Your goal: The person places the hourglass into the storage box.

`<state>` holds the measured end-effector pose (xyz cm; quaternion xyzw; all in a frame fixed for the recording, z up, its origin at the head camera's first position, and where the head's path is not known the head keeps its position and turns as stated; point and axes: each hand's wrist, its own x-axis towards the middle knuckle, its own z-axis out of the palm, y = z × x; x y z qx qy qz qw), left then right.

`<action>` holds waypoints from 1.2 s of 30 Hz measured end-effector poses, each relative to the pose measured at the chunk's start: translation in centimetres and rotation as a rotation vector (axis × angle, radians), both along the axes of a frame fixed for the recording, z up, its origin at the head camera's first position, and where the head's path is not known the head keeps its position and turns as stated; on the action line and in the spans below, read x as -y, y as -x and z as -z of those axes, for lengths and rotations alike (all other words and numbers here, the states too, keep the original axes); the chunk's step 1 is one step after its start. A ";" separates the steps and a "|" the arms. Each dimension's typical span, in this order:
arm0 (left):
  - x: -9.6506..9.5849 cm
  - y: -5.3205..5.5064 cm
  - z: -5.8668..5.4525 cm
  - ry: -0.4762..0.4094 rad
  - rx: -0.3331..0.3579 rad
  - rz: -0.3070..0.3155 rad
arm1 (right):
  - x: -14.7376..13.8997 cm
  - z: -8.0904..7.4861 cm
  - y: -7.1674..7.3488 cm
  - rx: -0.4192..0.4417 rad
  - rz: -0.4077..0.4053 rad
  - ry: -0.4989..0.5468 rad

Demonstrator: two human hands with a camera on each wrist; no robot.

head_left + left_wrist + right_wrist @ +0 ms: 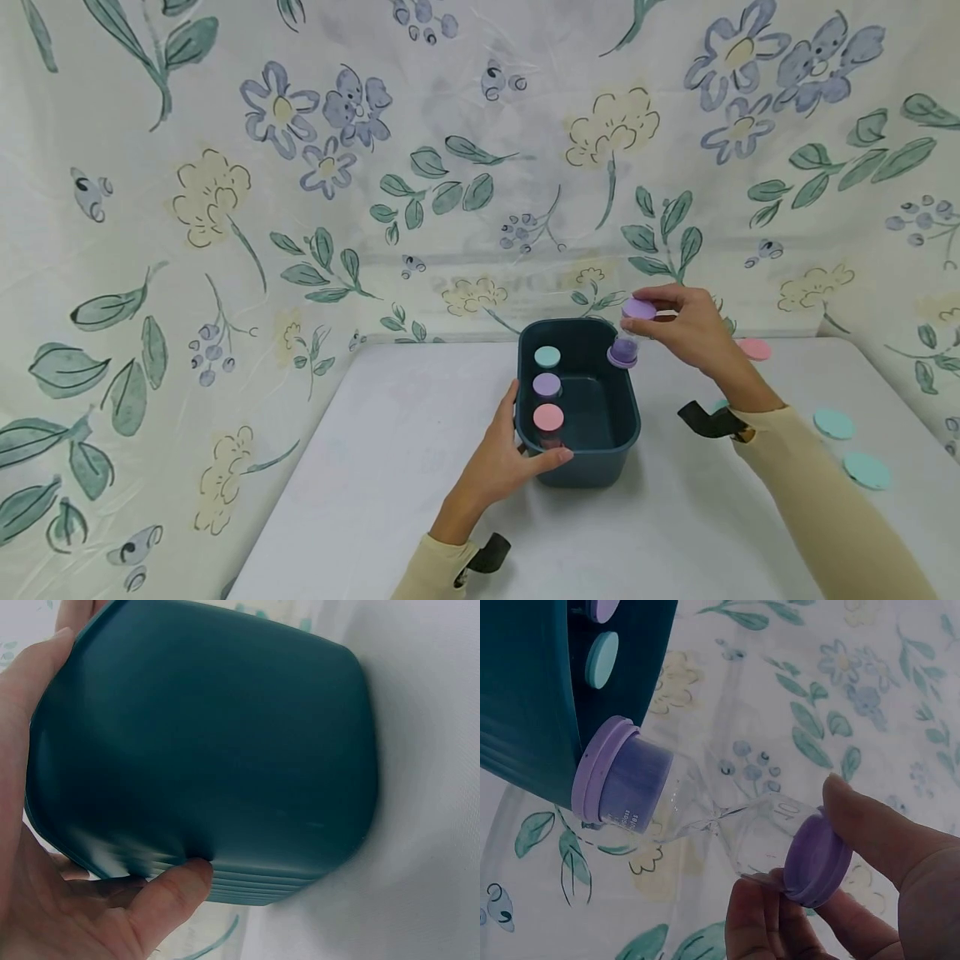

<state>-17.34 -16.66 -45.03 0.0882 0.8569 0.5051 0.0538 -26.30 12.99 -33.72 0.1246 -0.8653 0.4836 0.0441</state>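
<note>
My right hand (693, 329) holds a purple-capped sand timer (641, 784) by its upper cap, between thumb and fingers. Purple sand sits in the timer's lower bulb, and its lower cap overlaps the right rim of a dark teal bin (588, 471) in the head view. The left hand (491, 458) grips the bin at its near left corner, thumb along the front rim. Along the inner left side of the bin stand a teal-capped timer (547, 357), another purple-capped one (547, 384) and a pink-capped one (548, 417).
On the white table (390, 442), right of the bin, lie a pink disc (753, 348) and two teal discs, a farther disc (834, 423) and a nearer disc (867, 471). Another teal edge shows partly behind the right wrist. A floral cloth (450, 242) hangs behind the table.
</note>
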 end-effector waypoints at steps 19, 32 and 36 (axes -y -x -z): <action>0.2 -0.1 0.0 -0.010 0.010 -0.005 | 2.3 0.4 1.6 -0.011 -0.037 0.004; 0.0 -0.1 0.2 -0.012 0.010 0.002 | 3.5 2.9 2.8 0.005 -0.108 -0.072; 0.0 0.0 0.0 -0.005 -0.001 0.001 | 3.7 3.6 3.0 -0.013 -0.133 -0.096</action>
